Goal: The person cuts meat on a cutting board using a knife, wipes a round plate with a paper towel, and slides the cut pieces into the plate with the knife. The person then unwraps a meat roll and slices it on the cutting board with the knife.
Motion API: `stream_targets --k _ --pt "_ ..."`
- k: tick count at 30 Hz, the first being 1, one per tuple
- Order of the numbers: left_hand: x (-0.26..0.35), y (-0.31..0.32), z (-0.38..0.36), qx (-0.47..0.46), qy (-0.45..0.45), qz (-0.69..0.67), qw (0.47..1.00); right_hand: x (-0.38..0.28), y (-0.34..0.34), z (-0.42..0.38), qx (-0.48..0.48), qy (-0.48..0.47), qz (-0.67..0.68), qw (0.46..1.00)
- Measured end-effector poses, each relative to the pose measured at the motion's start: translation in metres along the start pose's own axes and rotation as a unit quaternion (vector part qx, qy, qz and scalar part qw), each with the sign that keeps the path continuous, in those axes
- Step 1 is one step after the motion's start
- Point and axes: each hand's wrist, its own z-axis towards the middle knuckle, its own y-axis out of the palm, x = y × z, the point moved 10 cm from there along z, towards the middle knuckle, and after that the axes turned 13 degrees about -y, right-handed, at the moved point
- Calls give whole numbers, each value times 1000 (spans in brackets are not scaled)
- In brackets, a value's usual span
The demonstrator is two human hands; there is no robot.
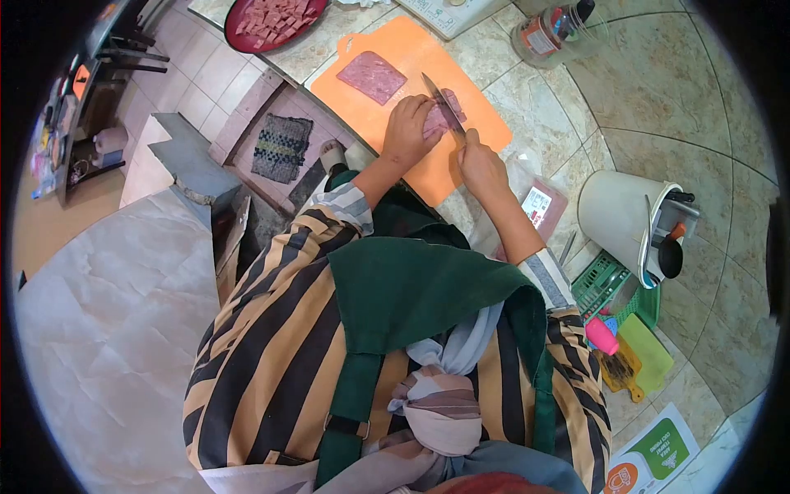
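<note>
My right hand point(482, 170) is closed round the handle of a knife point(444, 107), whose blade lies across a pink slab of processed meat point(434, 121). With curled fingers, my left hand point(409, 132) holds that slab down just left of the blade. Cut strips of the meat point(453, 100) show on the blade's far side. Another whole slice of meat point(372, 77) lies flat on the orange cutting board point(448, 169), beyond my left hand. At the upper left, a red plate point(236, 37) carries many small meat cubes point(276, 18).
A meat packet point(543, 202) with a white label lies by my right forearm. To the right are a white bucket of utensils point(613, 218), a green basket point(599, 284) and a brush point(619, 370). A glass jar point(536, 41) and a white appliance point(448, 12) stand behind the board.
</note>
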Motion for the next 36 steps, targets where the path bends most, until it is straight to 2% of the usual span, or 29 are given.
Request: stream_targets --k 11,14,17,23,28,32,34,36 --pt "2 -3 -4 16 19 -1 1000 3 18 16 -15 0 6 1000" --pt "0 0 -3 4 18 -11 1000 -1 13 24 29 -28 -6 999" --pt "-1 2 -2 -17 5 -9 1000 -1 8 25 10 -28 -4 1000" --pt "1 -2 -5 17 26 -5 1000 9 34 13 -30 10 -2 999" --pt "1 -1 -5 6 17 -11 1000 -2 26 37 60 -24 11 998" --pt "3 -3 -2 4 10 -5 1000 8 32 6 48 -21 -5 999" --pt "0 -2 -3 7 9 -13 1000 21 43 -25 5 32 11 999" --pt "0 -3 -4 14 9 -20 1000 24 46 -38 -2 40 2 999"
